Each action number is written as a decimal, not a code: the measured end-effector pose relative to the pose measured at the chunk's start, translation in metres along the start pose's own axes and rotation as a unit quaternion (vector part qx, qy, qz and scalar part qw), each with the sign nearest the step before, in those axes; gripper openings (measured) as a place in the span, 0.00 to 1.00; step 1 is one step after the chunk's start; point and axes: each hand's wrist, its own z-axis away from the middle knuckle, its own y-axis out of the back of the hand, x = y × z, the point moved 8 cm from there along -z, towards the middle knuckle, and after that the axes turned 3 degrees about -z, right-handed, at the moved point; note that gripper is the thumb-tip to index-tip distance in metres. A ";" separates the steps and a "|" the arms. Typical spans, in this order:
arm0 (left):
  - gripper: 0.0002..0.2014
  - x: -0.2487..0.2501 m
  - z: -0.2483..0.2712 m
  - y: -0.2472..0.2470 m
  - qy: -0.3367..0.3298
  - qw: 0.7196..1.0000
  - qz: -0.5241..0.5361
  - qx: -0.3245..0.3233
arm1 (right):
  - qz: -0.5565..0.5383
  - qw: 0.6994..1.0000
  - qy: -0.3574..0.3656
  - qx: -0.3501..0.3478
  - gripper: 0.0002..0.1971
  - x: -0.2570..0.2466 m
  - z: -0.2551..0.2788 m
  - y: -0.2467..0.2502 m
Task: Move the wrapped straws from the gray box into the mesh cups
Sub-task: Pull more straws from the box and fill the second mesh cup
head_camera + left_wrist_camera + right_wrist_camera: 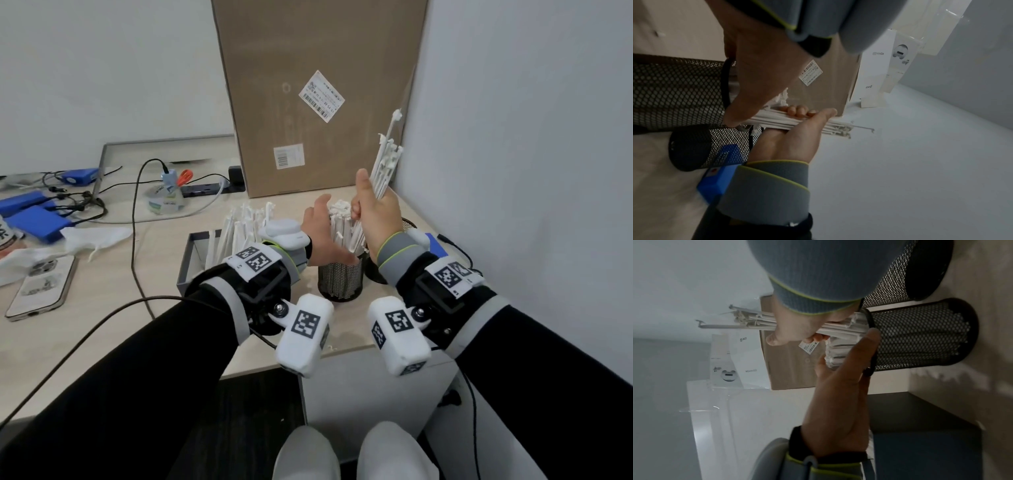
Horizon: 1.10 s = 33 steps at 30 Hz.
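My right hand grips a bundle of white wrapped straws upright, its lower ends just over the near black mesh cup. That cup is packed with straws. My left hand is open, palm against the cup's straws on their left side. A second mesh cup stands behind my right wrist. The gray box to the left holds more straws. The right wrist view shows the bundle, my right hand, my left hand and the packed cup.
A tall cardboard box stands right behind the cups, and a wall closes the right side. On the left of the table lie a phone, blue packs, a tape roll and a black cable.
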 end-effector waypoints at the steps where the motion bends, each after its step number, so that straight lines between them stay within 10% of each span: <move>1: 0.61 0.000 0.000 0.000 -0.004 1.000 0.000 0.005 | 0.014 1.000 -0.004 -0.004 0.24 0.002 0.001 -0.001; 8: 0.58 0.002 0.000 -0.002 -0.014 1.000 0.021 0.013 | 0.295 0.951 0.091 -0.004 0.18 -0.005 0.012 -0.002; 14: 0.58 0.001 0.001 -0.002 -0.019 0.999 0.024 0.011 | 0.439 0.897 0.033 -0.039 0.24 0.010 0.006 -0.001; 26: 0.54 0.006 0.005 -0.001 -0.006 0.999 0.050 0.013 | 0.393 0.903 -0.078 -0.154 0.20 0.003 -0.003 0.000; 33: 0.55 0.004 0.008 -0.001 -0.009 0.999 0.038 0.014 | 0.399 0.909 -0.004 -0.121 0.15 -0.006 -0.007 0.001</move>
